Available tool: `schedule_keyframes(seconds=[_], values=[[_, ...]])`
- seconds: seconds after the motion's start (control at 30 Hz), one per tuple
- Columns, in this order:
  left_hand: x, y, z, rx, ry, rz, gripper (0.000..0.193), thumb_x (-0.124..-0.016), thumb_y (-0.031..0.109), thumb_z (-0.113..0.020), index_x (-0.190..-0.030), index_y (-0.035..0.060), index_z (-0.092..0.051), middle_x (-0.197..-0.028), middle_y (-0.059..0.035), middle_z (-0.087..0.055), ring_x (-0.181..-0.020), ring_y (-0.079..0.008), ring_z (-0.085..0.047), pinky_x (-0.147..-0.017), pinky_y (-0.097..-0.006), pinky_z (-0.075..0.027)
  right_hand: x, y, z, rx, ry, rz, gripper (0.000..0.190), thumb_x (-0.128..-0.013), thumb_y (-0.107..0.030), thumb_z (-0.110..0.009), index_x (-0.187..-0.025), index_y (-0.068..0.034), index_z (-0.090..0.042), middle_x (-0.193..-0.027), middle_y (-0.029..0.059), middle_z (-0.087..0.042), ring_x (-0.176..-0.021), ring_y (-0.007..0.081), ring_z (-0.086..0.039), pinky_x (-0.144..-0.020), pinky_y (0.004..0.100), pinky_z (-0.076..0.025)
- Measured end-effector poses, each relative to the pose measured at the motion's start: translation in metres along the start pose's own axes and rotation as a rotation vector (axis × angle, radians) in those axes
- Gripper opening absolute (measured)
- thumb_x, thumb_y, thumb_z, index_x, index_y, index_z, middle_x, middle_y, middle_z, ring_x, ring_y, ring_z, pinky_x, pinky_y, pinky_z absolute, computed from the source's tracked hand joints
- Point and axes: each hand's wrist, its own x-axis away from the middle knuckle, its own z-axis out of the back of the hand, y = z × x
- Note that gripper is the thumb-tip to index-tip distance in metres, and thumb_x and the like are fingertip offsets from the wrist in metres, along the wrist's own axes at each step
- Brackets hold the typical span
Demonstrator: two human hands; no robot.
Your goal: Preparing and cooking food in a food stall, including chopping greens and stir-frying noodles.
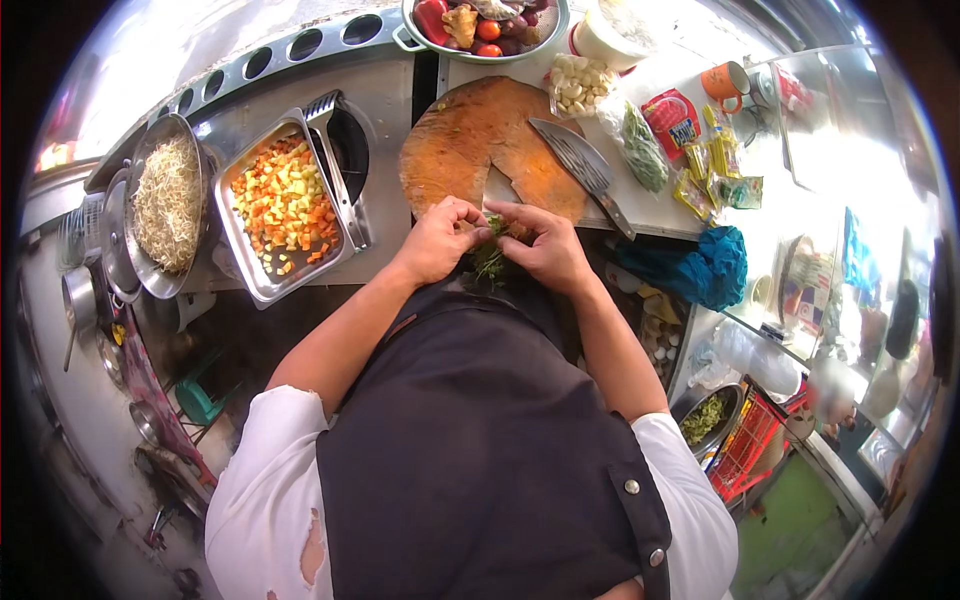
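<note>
Fresh leafy herbs (pixel 489 259) hang between my two hands, just in front of the near edge of a round wooden chopping board (pixel 465 135). My left hand (pixel 442 238) pinches the herbs from the left with thumb and fingertips. From the right, my right hand (pixel 549 244) grips them, its fingers curled over the bunch. The board has a wedge-shaped gap at its near side. On its right part lies a broad knife (pixel 616 214) with a dark handle, a slotted metal blade or utensil beside it. The fingers hide part of the herbs.
Left of the board stand a steel tray of diced vegetables (pixel 223 180), a slotted turner (pixel 322 112) and a pan of bean sprouts (pixel 166 202). Behind is a vegetable basin (pixel 559 37). At right lie bagged peeled garlic (pixel 581 84), bagged greens (pixel 645 154), an orange mug (pixel 721 81) and a blue bag (pixel 720 266).
</note>
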Motion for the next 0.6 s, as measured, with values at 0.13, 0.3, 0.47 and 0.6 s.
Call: schedule_keyframes(seconds=[0.13,0.3,0.47,0.6], values=[[-0.004,-0.013,-0.010,0.438,-0.015,0.240,0.020,-0.090,0.011,-0.087,-0.100,0.0062,-0.070,-0.107,0.0014,-0.062,-0.089,-0.0076,-0.055,-0.081,-0.0286,-0.048,-0.001,0.000,0.001,0.107,0.002,0.155,0.031,-0.086,-0.004,-0.075,-0.116,-0.010,-0.081,-0.096,0.0046,-0.074,-0.079,0.0101,-0.065,-0.074,0.0289,-0.054],[-0.005,-0.018,-0.019,0.691,-0.010,0.049,0.026,-0.082,0.013,-0.095,-0.088,0.0062,-0.070,-0.111,0.0006,-0.063,-0.092,-0.0073,-0.054,-0.085,-0.0271,-0.046,0.001,-0.001,0.004,-0.090,0.008,0.059,0.018,-0.086,-0.005,-0.077,-0.104,-0.004,-0.082,-0.094,0.0021,-0.075,-0.080,0.0075,-0.065,-0.072,0.0264,-0.052],[-0.007,-0.008,-0.025,0.587,-0.013,0.064,0.025,-0.084,0.015,-0.093,-0.089,0.0045,-0.070,-0.111,-0.0014,-0.063,-0.093,-0.0096,-0.056,-0.087,-0.0274,-0.048,0.005,0.011,0.013,-0.139,0.021,-0.061,0.014,-0.087,-0.005,-0.077,-0.100,-0.001,-0.081,-0.088,0.0002,-0.075,-0.078,0.0058,-0.063,-0.072,0.0254,-0.052],[-0.011,-0.022,-0.021,0.575,0.086,0.125,0.032,-0.089,0.016,-0.089,-0.112,0.0025,-0.071,-0.116,-0.0058,-0.063,-0.097,-0.0125,-0.061,-0.092,-0.0295,-0.051,0.014,0.017,0.032,-0.215,0.081,-0.151,0.015,-0.088,-0.004,-0.077,-0.102,0.000,-0.080,-0.086,0.0008,-0.075,-0.078,0.0062,-0.065,-0.073,0.0244,-0.053]])
